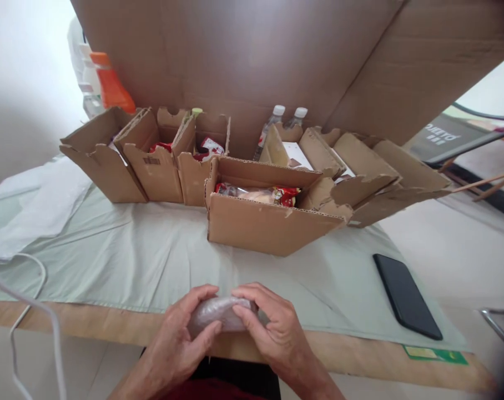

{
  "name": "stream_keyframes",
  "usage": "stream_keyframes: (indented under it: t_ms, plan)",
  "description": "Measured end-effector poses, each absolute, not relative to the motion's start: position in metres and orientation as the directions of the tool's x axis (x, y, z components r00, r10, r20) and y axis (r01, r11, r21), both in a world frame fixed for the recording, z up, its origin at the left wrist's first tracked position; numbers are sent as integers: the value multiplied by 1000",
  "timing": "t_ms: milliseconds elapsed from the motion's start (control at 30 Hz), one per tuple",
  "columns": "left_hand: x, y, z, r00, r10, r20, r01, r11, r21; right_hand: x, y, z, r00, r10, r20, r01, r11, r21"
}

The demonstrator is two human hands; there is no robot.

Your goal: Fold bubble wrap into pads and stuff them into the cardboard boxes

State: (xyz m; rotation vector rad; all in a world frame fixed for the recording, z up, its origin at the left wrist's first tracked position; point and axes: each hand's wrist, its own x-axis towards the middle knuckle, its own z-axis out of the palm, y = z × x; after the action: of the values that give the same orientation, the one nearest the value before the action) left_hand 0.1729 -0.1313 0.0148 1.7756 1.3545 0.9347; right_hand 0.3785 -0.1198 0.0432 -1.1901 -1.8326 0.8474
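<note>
Both hands hold a small oblong bundle (221,314) in shiny, see-through plastic, just above the table's front edge. What lies inside the wrap I cannot make out. My left hand (185,330) is closed around its left end, with the thumb on the near side. Around the right end curls my right hand (272,325), its thumb pressed on top. Straight ahead of them stands a low cardboard box (272,228) with a food packet (256,195) in clear and red wrapping inside.
Several cardboard bins (160,172) stand in a row at the back, before a tall cardboard panel (252,66). Two white-capped bottles (272,125) are behind them. A black phone (406,297) lies at the right on the green cloth (131,261). A white cable (48,311) hangs at the left.
</note>
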Motion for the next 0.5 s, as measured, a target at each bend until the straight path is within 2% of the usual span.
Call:
stream_keyframes:
  t_ms: [100, 200, 267, 400, 500]
  plan:
    - [170, -126, 19, 249, 966, 64, 447, -173, 878, 388, -117, 51, -287, 951, 112, 397, 225, -890]
    - [171, -116, 30, 290, 944, 158, 384, -266, 884, 403, -113, 64, -320, 946, 58, 419, 196, -887]
    - [176, -103, 41, 253, 917, 308, 382, -387, 839, 418, -110, 74, -274, 956, 110, 464, 231, -855]
    - [193, -61, 71, 55, 786, 616, 588, -524, 616, 456, -105, 102, -127, 945, 300, 557, 318, -767]
    - [206, -27, 89, 19, 705, 709, 675, -533, 511, 489, -94, 123, 90, 894, 439, 668, 273, -693]
